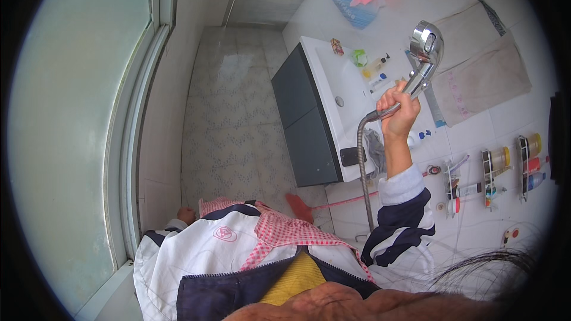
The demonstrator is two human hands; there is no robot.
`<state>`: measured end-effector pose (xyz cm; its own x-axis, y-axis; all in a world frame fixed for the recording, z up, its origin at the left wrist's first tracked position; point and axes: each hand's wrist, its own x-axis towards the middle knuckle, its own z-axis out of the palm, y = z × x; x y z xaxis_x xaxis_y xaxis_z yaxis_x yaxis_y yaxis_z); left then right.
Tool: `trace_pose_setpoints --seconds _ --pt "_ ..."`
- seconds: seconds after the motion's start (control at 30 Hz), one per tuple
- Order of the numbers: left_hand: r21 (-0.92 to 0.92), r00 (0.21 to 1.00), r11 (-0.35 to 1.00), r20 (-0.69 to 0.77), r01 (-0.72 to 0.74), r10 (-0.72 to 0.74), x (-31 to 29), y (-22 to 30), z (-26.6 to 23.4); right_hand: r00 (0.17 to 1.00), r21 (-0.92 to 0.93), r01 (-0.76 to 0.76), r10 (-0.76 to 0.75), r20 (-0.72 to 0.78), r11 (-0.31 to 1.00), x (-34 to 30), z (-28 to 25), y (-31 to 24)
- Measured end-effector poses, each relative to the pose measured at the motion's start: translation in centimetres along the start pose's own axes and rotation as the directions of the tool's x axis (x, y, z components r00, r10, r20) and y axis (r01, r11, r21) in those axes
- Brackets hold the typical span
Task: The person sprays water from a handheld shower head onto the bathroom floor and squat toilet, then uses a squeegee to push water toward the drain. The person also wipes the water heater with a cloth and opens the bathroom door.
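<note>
A chrome handheld shower head (426, 44) is raised in front of the tiled wall, its round end uppermost. My right hand (399, 110) is closed around its handle. From the handle's lower end, a metal shower hose (361, 160) bends over and hangs down past my right sleeve. Behind the hose, a black phone (352, 156) lies at the near corner of the white washbasin (326, 62). My left hand (186, 215) shows only as a small patch beyond the far sleeve, close to the wall under the window. Its fingers cannot be made out.
A dark grey cabinet (304, 119) stands under the basin. Soap bottles (375, 68) line its back edge. Towels (476, 71), a blue bag (352, 3) and wire racks (493, 169) hang on the wall. A red broom-like head (299, 207) rests on the floor.
</note>
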<state>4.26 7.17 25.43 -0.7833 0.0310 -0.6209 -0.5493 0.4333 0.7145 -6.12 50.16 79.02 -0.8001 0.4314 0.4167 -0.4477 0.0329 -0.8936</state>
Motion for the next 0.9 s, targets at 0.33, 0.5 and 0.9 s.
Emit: trace_pose_setpoints --seconds 0.33,0.5,0.9 --pt "0.028 1.000 0.999 0.024 0.018 -0.018 0.4 -0.2 0.1 0.993 -0.064 0.113 -0.111 0.032 0.992 0.1 -0.5 0.8" --pt "0.033 0.999 0.999 0.029 0.025 -0.026 0.4 0.0 0.3 0.985 -0.181 0.172 -0.169 0.031 0.968 0.3 -1.2 1.1" --pt "0.036 0.997 0.998 0.049 0.056 -0.058 0.5 0.9 0.5 0.950 -0.311 0.311 -0.300 0.085 0.898 2.2 -2.1 -0.4"
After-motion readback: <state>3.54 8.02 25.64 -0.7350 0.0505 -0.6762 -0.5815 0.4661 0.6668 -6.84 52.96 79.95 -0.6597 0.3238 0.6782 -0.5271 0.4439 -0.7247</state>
